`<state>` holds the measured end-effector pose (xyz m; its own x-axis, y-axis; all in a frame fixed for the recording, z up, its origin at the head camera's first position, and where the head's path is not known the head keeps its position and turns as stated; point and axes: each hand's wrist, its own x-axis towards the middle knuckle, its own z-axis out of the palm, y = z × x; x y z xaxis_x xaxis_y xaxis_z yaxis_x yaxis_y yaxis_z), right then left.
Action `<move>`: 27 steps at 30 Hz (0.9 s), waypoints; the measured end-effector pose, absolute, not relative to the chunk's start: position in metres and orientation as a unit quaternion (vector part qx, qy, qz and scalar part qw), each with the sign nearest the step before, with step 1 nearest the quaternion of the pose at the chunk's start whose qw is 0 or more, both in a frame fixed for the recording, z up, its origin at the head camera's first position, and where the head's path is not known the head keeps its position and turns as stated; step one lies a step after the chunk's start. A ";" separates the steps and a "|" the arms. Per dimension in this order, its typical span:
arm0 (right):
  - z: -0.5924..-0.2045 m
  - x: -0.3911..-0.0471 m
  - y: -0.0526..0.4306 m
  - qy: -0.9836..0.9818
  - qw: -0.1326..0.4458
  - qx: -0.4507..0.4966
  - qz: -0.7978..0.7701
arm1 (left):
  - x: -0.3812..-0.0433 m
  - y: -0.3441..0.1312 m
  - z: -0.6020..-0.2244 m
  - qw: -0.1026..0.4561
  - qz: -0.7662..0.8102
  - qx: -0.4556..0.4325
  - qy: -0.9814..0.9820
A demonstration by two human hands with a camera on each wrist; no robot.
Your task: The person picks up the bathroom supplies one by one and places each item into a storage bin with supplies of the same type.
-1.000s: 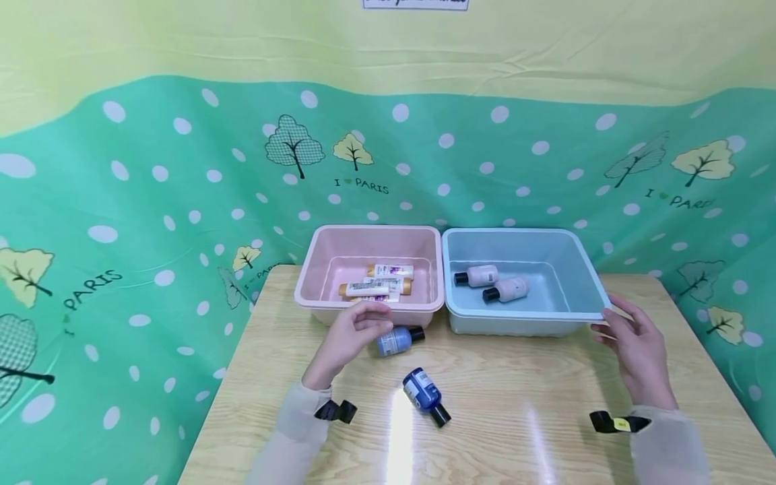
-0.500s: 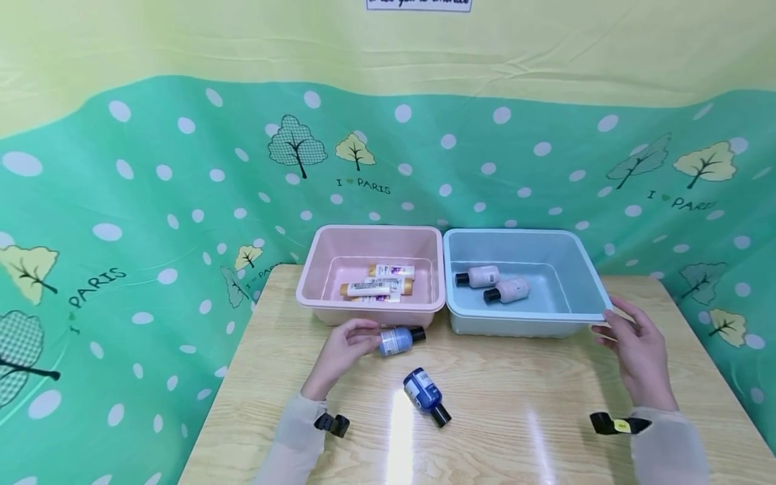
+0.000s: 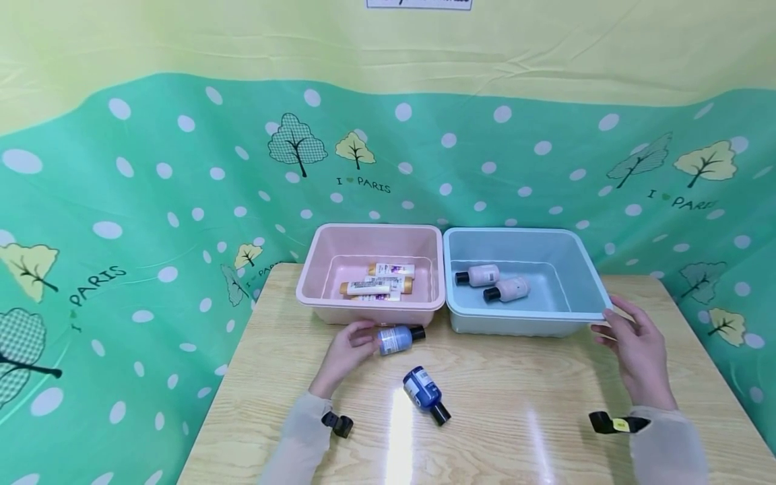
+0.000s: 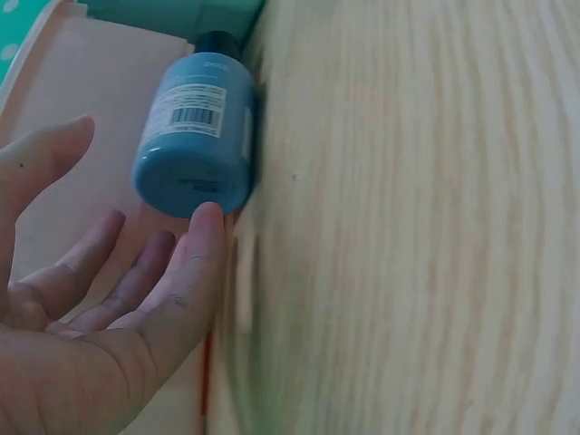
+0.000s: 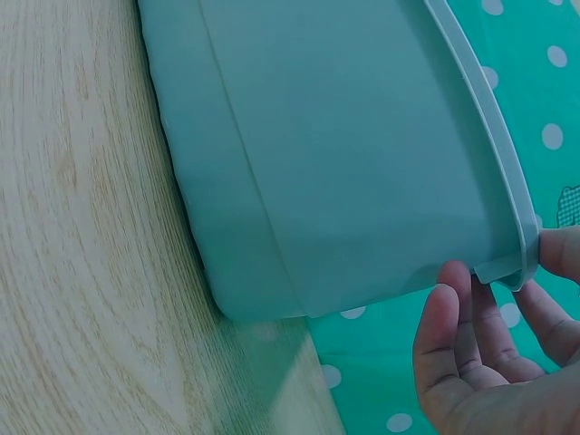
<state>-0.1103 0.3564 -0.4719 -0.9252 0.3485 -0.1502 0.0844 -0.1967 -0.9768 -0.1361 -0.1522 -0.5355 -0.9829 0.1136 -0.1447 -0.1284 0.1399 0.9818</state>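
A light blue bottle with a black cap [image 3: 395, 341] lies on its side in front of the pink bin [image 3: 364, 314]. Beside its base is my left hand [image 3: 341, 356], fingers loosely bent. In the left wrist view, the thumb stands clear of the bottle [image 4: 195, 136], and one fingertip overlaps its base; contact is unclear. My right hand [image 3: 639, 357] pinches the front right corner of the blue bin's rim [image 3: 521, 314]. The right wrist view shows the thumb outside the rim and fingers under it. A dark blue bottle [image 3: 424, 393] lies nearer the front, cap pointing forward right.
Several white tubes with golden caps [image 3: 370, 288] lie piled inside the pink bin. Two pale pink bottles with black caps [image 3: 509, 289] lie in the blue bin. Both bins stand side by side on the wooden table [image 3: 515, 391], against a green dotted cloth [image 3: 485, 155].
My left hand has drawn back slightly left and down, from partly over the light blue bottle to beside its base. The right hand stays on the rim; the bottles look unmoved.
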 end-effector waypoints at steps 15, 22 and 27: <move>-0.473 -0.110 0.356 -0.629 0.088 -0.176 0.752 | -0.141 -0.147 -0.551 0.125 0.673 0.015 0.729; -0.473 -0.111 0.356 -0.627 0.090 -0.175 0.754 | -0.141 -0.145 -0.554 0.130 0.656 0.024 0.743; -0.473 -0.111 0.356 -0.627 0.091 -0.171 0.754 | -0.142 -0.145 -0.556 0.128 0.654 0.024 0.746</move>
